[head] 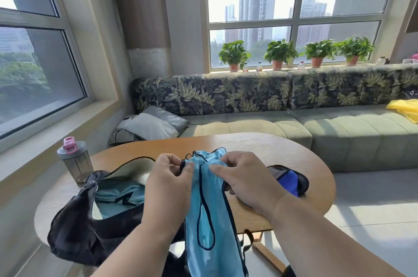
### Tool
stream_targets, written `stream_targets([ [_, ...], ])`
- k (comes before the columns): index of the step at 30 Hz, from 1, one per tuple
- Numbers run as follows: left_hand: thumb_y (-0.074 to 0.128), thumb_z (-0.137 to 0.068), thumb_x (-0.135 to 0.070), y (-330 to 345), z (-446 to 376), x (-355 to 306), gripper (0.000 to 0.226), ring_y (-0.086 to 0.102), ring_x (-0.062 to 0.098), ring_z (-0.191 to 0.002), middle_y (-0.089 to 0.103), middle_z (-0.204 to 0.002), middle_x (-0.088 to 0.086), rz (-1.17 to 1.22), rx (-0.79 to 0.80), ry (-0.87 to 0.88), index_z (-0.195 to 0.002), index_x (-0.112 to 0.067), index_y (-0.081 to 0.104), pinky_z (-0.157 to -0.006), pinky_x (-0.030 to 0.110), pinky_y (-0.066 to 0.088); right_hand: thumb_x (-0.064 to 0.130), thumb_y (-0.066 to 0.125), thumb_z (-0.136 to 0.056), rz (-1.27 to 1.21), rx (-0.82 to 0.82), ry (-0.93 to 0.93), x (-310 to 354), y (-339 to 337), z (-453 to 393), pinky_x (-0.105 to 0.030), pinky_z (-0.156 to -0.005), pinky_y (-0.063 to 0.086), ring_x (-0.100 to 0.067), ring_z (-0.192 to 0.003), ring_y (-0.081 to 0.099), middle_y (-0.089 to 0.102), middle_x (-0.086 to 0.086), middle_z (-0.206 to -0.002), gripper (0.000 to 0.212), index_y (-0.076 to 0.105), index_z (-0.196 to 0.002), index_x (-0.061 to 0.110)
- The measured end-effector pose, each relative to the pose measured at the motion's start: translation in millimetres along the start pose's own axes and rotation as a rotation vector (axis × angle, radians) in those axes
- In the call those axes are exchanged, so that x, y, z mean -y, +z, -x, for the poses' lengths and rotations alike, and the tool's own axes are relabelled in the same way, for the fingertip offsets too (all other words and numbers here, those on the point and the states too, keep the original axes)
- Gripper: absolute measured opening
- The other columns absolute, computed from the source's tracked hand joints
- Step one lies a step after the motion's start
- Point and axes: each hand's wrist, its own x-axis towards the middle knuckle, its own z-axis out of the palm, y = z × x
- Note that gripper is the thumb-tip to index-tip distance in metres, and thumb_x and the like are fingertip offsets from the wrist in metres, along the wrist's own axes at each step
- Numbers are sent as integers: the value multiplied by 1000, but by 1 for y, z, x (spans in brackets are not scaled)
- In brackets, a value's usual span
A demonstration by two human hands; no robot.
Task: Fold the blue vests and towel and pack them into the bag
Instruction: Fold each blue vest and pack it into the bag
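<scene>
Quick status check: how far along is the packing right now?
Partly done: teal fabric already lies inside the open black bag. Both the left hand and the right hand pinch a light blue vest, still unfolded. A darker blue item waits on the table.

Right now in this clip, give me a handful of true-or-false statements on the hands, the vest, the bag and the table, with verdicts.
1. Both hands pinch the light blue mesh vest. True: the left hand and the right hand hold its upper end.
2. The black fabric bag is zipped closed. False: it lies open, with teal cloth showing inside.
3. The grey water bottle with a pink lid stands upright on the left of the round wooden table. True.
4. The vest lies folded flat on the table. False: it hangs unfolded from the hands, past the table's near edge.
</scene>
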Motion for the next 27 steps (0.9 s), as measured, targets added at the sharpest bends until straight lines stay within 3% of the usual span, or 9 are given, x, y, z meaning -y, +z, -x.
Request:
stream_targets([
  [3,72,-98,-31,12,8,-1,17,57,12,-56,67,-68,-1,84,115,-39,-97,-24,56,-63,47,56,29,73,-97,-234,33,76,-1,12,2,-25,-57,52,-14,-61,63,67,-4,-71,27,72,-94,2],
  [5,71,-99,-31,14,8,1,14,67,22,-64,72,-74,1,154,163,-65,-97,-28,58,-69,53,60,26,71,-98,-410,64,136,0,14,3,-27,-59,56,-17,-63,66,70,-7,-76,32,69,-104,-5],
  [8,72,-98,-34,12,9,2,14,69,28,-76,75,-87,11,324,232,-96,-90,-36,61,-80,62,58,23,69,-100,-580,114,164,3,12,2,-26,-60,56,-16,-62,66,70,-7,-78,20,69,-106,4],
  [12,78,-91,-36,8,16,-6,26,73,28,-90,78,-96,10,459,350,-64,-106,-26,59,-89,53,57,25,60,-105,-660,162,140,7,9,0,-29,-66,56,-18,-68,68,73,-11,-84,21,72,-105,7],
  [15,79,-92,-19,8,17,-4,34,74,38,-95,78,-100,14,470,390,-43,-112,-14,52,-91,52,58,23,50,-106,-750,223,136,6,7,-1,-37,-76,57,-25,-75,68,73,-20,-92,34,78,-108,4],
  [18,69,-96,-15,8,14,0,15,71,26,-83,76,-91,10,512,342,-61,-103,-13,56,-79,42,60,23,46,-106,-696,222,160,4,5,-1,-35,-73,57,-27,-77,70,75,-22,-93,37,74,-115,1],
  [21,66,-94,-25,6,11,3,20,67,25,-78,72,-87,9,587,319,-130,-101,-9,57,-71,38,60,18,49,-106,-517,89,137,0,4,-3,-31,-68,54,-24,-70,68,75,-17,-81,26,71,-110,4],
  [25,68,-95,-28,-2,5,6,24,69,32,-83,73,-97,19,652,367,-191,-106,-8,59,-74,43,60,17,63,-100,-373,60,82,-9,-2,-4,-16,-59,47,-6,-68,61,69,5,-78,20,69,-119,20],
  [27,71,-94,-29,-5,3,6,27,69,33,-88,72,-101,22,674,395,-194,-108,-8,60,-79,44,59,19,67,-98,-356,140,56,-13,-4,-4,-14,-66,47,0,-74,61,66,4,-88,23,70,-120,25],
])
